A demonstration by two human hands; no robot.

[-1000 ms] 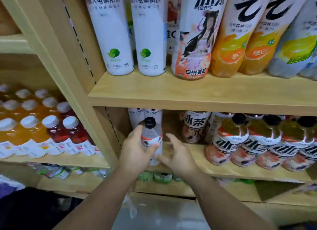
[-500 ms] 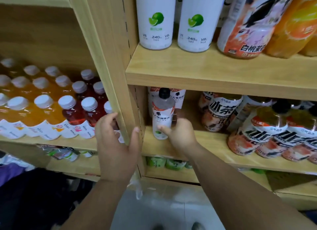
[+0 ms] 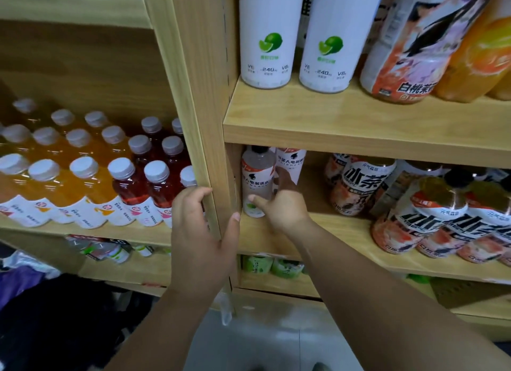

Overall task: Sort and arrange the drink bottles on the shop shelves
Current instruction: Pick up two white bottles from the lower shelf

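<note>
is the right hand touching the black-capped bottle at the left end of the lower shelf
Touching. The head view shows the right hand with its thumb across the front of the black-capped bottle and fingers curled round its right side.

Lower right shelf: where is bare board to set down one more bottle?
Bare board lies on the lower right shelf between the white bottle in the right hand and the peach tea bottles, which crowd the front edge further right. Past the post that the left hand grips, juice bottles stand packed.

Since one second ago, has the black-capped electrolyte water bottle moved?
Yes: the electrolyte water bottle went left, now beside the shelf upright, gripped by the right hand.
</note>
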